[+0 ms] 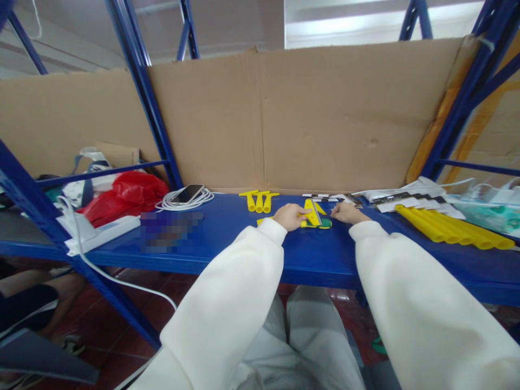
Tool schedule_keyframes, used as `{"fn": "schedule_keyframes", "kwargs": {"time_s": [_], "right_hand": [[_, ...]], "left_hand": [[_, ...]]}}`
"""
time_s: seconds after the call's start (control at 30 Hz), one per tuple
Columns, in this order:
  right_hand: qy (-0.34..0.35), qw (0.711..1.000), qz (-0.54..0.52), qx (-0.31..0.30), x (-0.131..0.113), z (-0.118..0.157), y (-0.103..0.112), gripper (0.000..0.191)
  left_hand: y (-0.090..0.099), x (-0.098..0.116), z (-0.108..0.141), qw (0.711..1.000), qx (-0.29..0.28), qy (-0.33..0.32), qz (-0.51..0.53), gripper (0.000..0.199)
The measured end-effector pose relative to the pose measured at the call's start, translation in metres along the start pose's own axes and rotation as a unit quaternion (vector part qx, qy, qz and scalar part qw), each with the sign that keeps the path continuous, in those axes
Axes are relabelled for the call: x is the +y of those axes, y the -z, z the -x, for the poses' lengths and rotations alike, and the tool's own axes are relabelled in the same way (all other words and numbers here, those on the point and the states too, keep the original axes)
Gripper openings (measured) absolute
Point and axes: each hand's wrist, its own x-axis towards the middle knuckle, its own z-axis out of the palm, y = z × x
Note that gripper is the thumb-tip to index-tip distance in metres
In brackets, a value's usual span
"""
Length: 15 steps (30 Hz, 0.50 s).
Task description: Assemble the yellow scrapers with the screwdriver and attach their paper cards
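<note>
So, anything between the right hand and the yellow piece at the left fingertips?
Yes: a yellow bit shows between the yellow piece and right hand, with a green part along the near side. Whether they are separate, I can't tell.

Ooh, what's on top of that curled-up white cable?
A phone with a dark screen lies on top of the white cable. Loops show around it, but the phone covers whatever is right underneath, so that part can't be seen.

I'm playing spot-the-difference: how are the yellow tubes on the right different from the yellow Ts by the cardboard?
The Ts show crossbars; the tubes show none. The tubes lie slanted; the Ts hardly slant. There are more tubes than Ts. Both are yellow and in rows.
</note>
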Motion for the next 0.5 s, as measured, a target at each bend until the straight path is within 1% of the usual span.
{"fn": "schedule_keyframes", "kwargs": {"time_s": [0.07, 0.1, 0.17, 0.23, 0.27, 0.33, 0.4, 0.5], "right_hand": [[-0.017, 0.998, -0.059, -0.002, -0.008, 0.003, 0.003, 0.008], [-0.013, 0.996, -0.083, 0.002, -0.013, 0.005, 0.005, 0.011], [0.022, 0.986, -0.165, 0.019, -0.024, 0.008, 0.006, 0.014], [0.07, 0.961, -0.265, 0.043, -0.035, 0.012, 0.006, 0.01], [0.091, 0.949, -0.298, 0.049, -0.041, 0.013, 0.005, 0.009], [0.122, 0.939, -0.318, 0.057, -0.05, 0.016, 0.002, 0.008], [0.132, 0.943, -0.298, 0.069, -0.055, 0.017, 0.0, 0.01], [0.138, 0.95, -0.27, 0.076, -0.056, 0.018, -0.002, 0.011]], "left_hand": [[0.0, 0.0, 0.0, 1.0, -0.001, -0.001, -0.002, 0.04], [0.0, 0.001, 0.0, 1.0, -0.001, -0.002, -0.004, 0.04], [0.0, 0.001, 0.001, 1.0, 0.001, -0.001, -0.005, 0.039], [0.0, 0.002, 0.001, 1.0, 0.004, -0.004, -0.005, 0.038], [0.0, 0.003, 0.001, 1.0, 0.005, -0.008, -0.005, 0.038], [0.0, 0.005, 0.001, 1.0, 0.008, -0.016, -0.011, 0.037], [0.001, 0.006, 0.001, 1.0, 0.007, -0.022, -0.02, 0.037], [0.002, 0.008, 0.002, 0.999, 0.001, -0.024, -0.035, 0.036]]}}
